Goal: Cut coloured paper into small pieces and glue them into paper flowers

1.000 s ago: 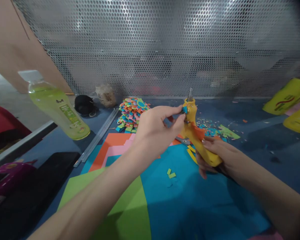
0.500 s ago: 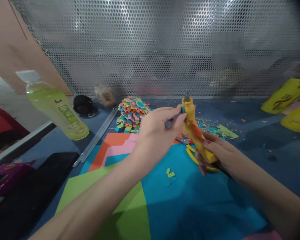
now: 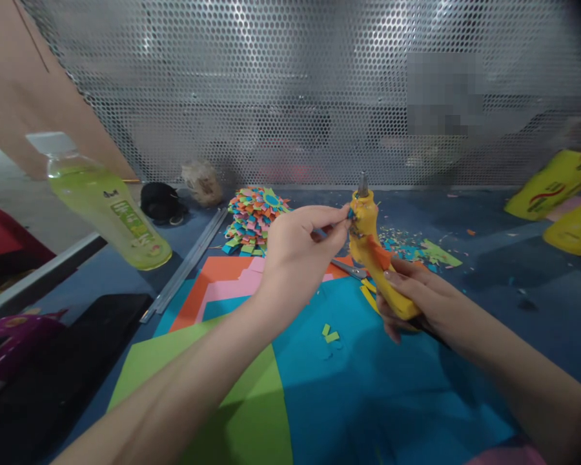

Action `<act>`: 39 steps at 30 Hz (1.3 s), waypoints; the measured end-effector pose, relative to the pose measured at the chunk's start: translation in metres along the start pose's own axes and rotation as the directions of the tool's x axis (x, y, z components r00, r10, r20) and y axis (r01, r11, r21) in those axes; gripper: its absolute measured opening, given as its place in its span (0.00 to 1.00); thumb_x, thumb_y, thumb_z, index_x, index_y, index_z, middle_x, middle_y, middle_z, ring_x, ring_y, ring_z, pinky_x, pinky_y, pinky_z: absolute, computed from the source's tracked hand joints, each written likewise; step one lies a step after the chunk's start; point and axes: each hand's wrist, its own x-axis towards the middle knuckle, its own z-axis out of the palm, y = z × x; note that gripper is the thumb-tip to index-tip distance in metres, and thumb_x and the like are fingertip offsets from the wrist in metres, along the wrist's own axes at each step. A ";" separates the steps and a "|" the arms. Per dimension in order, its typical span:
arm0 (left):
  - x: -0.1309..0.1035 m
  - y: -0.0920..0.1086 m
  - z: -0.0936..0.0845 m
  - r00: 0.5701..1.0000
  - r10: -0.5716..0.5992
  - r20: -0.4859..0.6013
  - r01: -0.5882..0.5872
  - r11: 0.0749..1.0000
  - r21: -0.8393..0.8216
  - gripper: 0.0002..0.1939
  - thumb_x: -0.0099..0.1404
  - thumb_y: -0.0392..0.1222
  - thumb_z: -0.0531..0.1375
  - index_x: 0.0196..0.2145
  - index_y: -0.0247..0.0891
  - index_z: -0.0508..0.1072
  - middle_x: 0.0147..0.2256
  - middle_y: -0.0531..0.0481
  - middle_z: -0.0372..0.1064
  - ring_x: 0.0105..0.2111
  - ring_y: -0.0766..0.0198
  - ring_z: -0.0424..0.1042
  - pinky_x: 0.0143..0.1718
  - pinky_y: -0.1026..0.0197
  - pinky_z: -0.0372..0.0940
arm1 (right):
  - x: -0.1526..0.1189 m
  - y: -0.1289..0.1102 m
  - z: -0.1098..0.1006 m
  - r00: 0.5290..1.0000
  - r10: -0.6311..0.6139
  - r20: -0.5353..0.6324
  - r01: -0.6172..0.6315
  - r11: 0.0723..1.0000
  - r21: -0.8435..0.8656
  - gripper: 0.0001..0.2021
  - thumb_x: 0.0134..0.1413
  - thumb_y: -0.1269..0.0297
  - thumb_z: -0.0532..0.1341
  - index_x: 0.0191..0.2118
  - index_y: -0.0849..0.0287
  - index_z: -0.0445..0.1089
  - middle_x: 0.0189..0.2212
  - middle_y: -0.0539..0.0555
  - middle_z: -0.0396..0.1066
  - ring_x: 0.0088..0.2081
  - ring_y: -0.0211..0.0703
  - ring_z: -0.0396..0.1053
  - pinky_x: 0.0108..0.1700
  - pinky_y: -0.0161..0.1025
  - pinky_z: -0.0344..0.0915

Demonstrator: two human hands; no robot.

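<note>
My right hand [image 3: 419,294] grips the handle of a yellow glue gun [image 3: 365,219], its metal nozzle pointing up and its orange trigger facing left. My left hand [image 3: 303,248] is closed in a pinch beside the upper body of the gun. A small blue scrap [image 3: 351,213] shows at its fingertips, against the gun's stained side. Scissors [image 3: 351,268] with yellow handles lie below, partly hidden by the gun and my right hand. Small green paper strips [image 3: 331,336] rest on a blue paper sheet [image 3: 329,394].
A fringed multicoloured paper piece [image 3: 252,223] stands behind the orange, pink and green sheets [image 3: 208,387]. Clear sticks [image 3: 188,265], a green drink bottle [image 3: 111,200] and a black pouch [image 3: 159,203] are on the left. Paper scraps [image 3: 411,248] lie at the back; yellow packages [image 3: 552,184] stand right.
My left fingertips have drawn slightly left, away from the gun's body. The glue gun has turned a little, its orange trigger showing more fully. The other things stay in place.
</note>
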 end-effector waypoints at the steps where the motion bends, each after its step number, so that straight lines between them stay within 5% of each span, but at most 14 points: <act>1: 0.000 0.000 0.000 1.000 0.004 -0.012 -0.004 1.000 -0.004 0.10 0.55 0.29 0.60 0.30 0.39 0.79 0.29 0.54 0.77 0.27 0.68 0.72 0.26 0.68 0.65 | 0.000 0.000 0.000 1.000 0.000 0.005 -0.001 1.000 0.018 0.11 0.54 0.53 0.57 0.37 0.53 0.58 0.17 0.42 0.62 0.15 0.34 0.60 0.18 0.34 0.61; 20: -0.003 -0.004 -0.002 0.952 0.307 -0.005 -0.300 0.932 0.204 0.05 0.58 0.32 0.60 0.28 0.36 0.77 0.30 0.48 0.76 0.31 0.65 0.73 0.33 0.65 0.68 | -0.002 0.001 0.000 0.997 -0.025 0.072 0.020 0.997 0.074 0.12 0.53 0.54 0.59 0.36 0.55 0.58 0.16 0.42 0.62 0.15 0.32 0.58 0.18 0.31 0.59; 27: -0.005 -0.003 -0.001 0.961 0.274 -0.029 -0.264 0.946 0.188 0.06 0.57 0.32 0.60 0.26 0.38 0.76 0.29 0.50 0.75 0.27 0.67 0.71 0.29 0.66 0.67 | -0.004 0.004 0.002 0.998 0.001 0.065 -0.001 1.000 0.000 0.14 0.52 0.50 0.59 0.33 0.56 0.59 0.17 0.45 0.63 0.16 0.35 0.60 0.19 0.34 0.59; 39: -0.005 -0.003 0.005 0.843 0.539 0.004 -0.473 0.736 0.484 0.09 0.58 0.31 0.58 0.21 0.35 0.72 0.23 0.50 0.73 0.27 0.65 0.70 0.31 0.65 0.66 | -0.007 0.004 0.013 0.999 -0.043 -0.015 0.040 0.990 -0.134 0.15 0.51 0.51 0.59 0.28 0.55 0.56 0.18 0.45 0.63 0.17 0.36 0.63 0.19 0.34 0.60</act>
